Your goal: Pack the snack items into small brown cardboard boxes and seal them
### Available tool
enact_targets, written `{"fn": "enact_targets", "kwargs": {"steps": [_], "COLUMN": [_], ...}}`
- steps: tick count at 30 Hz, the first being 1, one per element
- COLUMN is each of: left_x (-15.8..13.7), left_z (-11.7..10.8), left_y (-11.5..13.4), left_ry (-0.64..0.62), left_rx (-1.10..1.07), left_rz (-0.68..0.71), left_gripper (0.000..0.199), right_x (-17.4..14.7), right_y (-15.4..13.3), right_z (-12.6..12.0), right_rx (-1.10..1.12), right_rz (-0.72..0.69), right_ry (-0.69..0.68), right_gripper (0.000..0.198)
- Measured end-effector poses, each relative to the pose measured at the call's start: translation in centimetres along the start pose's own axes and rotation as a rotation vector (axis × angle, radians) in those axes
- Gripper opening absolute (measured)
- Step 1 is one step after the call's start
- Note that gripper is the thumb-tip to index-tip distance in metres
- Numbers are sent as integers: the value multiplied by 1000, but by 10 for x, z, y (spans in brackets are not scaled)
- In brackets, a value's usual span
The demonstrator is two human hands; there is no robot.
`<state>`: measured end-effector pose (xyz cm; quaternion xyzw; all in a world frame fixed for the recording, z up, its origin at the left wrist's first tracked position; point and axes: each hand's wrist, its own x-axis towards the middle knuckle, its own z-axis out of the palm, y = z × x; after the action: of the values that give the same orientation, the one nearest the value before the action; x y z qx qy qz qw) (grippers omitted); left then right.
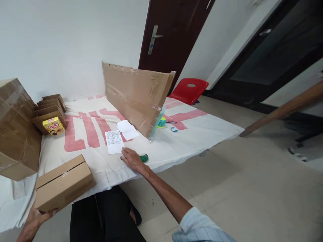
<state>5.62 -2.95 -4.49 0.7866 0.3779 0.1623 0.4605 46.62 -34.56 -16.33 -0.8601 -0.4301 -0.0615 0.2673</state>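
At the lower left, my left hand [40, 216] grips the near lower corner of a closed brown cardboard box [67, 186]. This box rests at the table's front edge, with a narrow slit along its top and a bit of clear tape across it. My right hand [133, 160] is down on the tabletop, fingers and thumb closed over what looks like a green utility knife [144, 158]. The rounded green end shows beside the wrist; the hand covers its middle. Just beyond the fingertips lies a paper sheet [114, 143] with small drawn shapes, touching a blank folded sheet [128, 129].
A large cardboard panel [136, 95] stands behind the papers, beside green tape [162, 122] and a small blue-white round item [174, 129]. On the left are a big carton [19, 131], cardboard pieces [49, 109] and a yellow box [54, 126]. A red chair [188, 91] stands behind; another person's arm [285, 107] shows right.
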Motion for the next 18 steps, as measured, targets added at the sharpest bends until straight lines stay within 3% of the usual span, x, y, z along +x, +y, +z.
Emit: {"fn": "enact_targets", "kwargs": {"steps": [3,8,18], "left_x": [-1,-4,-12], "left_z": [1,5,12], "left_y": [-4,0,14], "left_ry": [26,51,83], "left_rx": [-11,18,-47], "left_rz": [4,13,-12], "left_gripper": [74,71,66], "right_x": [1,1,58], "right_y": [3,18,55], "right_z": [3,-13,-20], "right_rx": [-16,-48,-124], "right_rz": [-1,31,229], "right_ry": [-8,-28,-128], "right_gripper": [33,36,49]}}
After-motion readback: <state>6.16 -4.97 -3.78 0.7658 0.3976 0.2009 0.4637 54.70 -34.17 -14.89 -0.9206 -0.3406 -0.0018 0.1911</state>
